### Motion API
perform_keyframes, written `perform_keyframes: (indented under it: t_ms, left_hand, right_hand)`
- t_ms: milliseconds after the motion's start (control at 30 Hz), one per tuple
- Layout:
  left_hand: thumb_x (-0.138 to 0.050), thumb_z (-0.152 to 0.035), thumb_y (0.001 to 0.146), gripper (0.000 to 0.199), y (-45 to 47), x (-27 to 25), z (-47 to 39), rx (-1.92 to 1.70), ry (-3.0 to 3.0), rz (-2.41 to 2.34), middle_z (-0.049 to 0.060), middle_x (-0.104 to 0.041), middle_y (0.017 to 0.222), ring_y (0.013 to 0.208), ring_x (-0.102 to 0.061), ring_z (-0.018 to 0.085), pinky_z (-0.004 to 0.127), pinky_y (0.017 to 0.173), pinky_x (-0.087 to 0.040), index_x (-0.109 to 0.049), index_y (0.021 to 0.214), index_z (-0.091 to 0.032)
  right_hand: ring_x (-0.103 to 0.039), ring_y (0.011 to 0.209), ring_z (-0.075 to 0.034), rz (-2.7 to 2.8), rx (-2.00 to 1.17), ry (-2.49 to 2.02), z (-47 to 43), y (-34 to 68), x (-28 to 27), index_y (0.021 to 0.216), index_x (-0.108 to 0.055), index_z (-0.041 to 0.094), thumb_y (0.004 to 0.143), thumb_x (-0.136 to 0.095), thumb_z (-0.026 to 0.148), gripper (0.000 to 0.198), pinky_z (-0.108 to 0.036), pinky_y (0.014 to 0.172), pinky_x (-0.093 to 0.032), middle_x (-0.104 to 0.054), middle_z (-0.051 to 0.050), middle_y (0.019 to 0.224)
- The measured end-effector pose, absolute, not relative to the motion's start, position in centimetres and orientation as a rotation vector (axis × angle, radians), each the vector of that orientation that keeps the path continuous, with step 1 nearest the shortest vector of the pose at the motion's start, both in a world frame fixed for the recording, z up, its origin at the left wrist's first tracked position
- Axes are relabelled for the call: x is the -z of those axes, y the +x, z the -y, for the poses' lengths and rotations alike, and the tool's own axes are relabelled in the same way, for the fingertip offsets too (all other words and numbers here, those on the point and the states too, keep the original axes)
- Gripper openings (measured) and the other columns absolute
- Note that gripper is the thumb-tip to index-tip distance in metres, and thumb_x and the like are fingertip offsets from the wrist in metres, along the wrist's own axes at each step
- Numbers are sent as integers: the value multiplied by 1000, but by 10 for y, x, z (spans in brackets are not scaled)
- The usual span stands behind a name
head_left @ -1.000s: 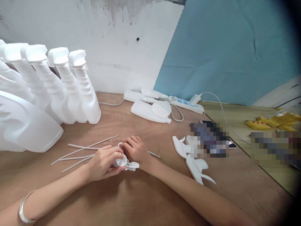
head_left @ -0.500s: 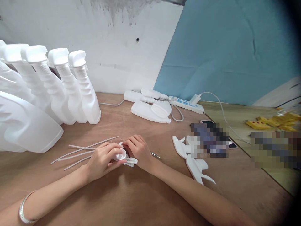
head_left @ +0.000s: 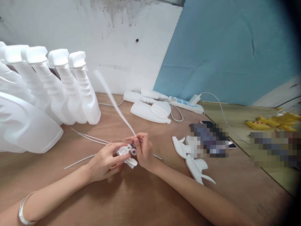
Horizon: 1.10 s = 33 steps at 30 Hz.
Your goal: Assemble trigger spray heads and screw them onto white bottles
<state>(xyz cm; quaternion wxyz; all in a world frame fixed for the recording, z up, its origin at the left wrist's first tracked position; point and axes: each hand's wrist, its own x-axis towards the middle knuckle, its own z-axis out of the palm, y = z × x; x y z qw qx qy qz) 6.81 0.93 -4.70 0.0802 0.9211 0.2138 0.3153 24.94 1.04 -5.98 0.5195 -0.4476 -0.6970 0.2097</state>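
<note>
Right hand (head_left: 144, 151) pinches tube (head_left: 115, 105) by its near end; the rest slants far-left above the surface (head_left: 131, 197). Left hand (head_left: 105, 160) grips sprayer part (head_left: 123, 151), just left. Tube's likely light, bendy, maybe slick; hold close to the end.

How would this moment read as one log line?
left hand: holds spray head; right hand: pinches white tube; table: loose tubes

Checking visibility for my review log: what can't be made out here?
All in the head view:
White tube: far end, motion blur.
White fitting: partly covered by left hand.
Metal rod: one end hidden behind right hand.
Phone: mostly under pixelation.
Front bottle: cut off by left edge.
</note>
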Motion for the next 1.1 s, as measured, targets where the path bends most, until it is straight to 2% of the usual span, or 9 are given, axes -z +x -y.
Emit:
perform_keyframes:
  t_ms: [133,233,300,400,500,567,700,867,1100]
  left_hand:
    - [-58,-20,73,24,69,46,-8,-885,2675,-682,14,-43,116,96,-53,21,32,78,-47,-49,95,-18]
    - [-57,-20,74,17,69,47,-9,-827,2622,-764,12,-44,113,88,-55,17,28,74,-48,-45,86,-18]
    - [-54,-15,75,16,70,47,-9,-805,2596,-808,11,-44,112,84,-55,15,27,72,-48,-43,86,-19]
    - [-58,-17,72,26,70,46,-9,-781,2592,-798,11,-42,114,87,-55,16,28,74,-48,-43,92,-20]
    - [-66,-27,65,48,71,44,-8,-744,2612,-757,13,-38,119,95,-52,22,34,78,-48,-41,105,-20]
    - [-65,-27,65,56,71,44,-8,-719,2619,-755,14,-36,121,100,-50,24,36,80,-47,-38,112,-20]
    - [-61,-21,70,60,70,46,-9,-678,2597,-762,14,-32,124,105,-48,24,36,83,-47,-29,121,-23]
    - [-62,-19,69,70,69,54,-11,-797,2456,-734,16,-32,125,112,-44,25,39,86,-45,-17,124,-23]
    - [-63,-20,70,69,69,57,-12,-829,2344,-741,17,-28,130,121,-37,28,42,89,-43,-19,122,-24]
  right_hand:
    - [-57,67,-11,1519,-792,-948,-6,247,56,91,-34,22,91,-32,28,5,-24,60,-46,-63,-4,89]
    - [-53,72,-11,1473,-807,-1007,-3,245,53,87,-46,20,89,-39,31,12,-25,64,-45,-54,-5,95]
    - [-49,71,-11,1448,-787,-1043,-1,243,51,80,-50,20,86,-44,32,15,-25,64,-43,-50,-3,87]
    - [-47,66,-10,1419,-895,-1026,1,242,51,78,-51,20,84,-48,31,14,-23,61,-42,-48,0,76]
    - [-48,64,-10,1400,-1008,-978,2,240,52,77,-52,20,82,-52,31,12,-23,60,-41,-51,1,74]
    - [-49,63,-9,1391,-1052,-957,2,240,53,77,-52,20,80,-54,31,11,-23,61,-42,-53,2,73]
    - [-50,62,-9,1380,-1079,-963,3,239,53,76,-52,20,78,-57,31,13,-24,61,-43,-55,2,73]
    - [-52,65,-11,1421,-1044,-1000,2,239,52,74,-54,19,76,-59,32,14,-25,64,-44,-57,1,70]
    - [-58,69,-13,1354,-1010,-1019,2,237,55,76,-58,19,76,-61,29,11,-26,65,-46,-63,-1,75]
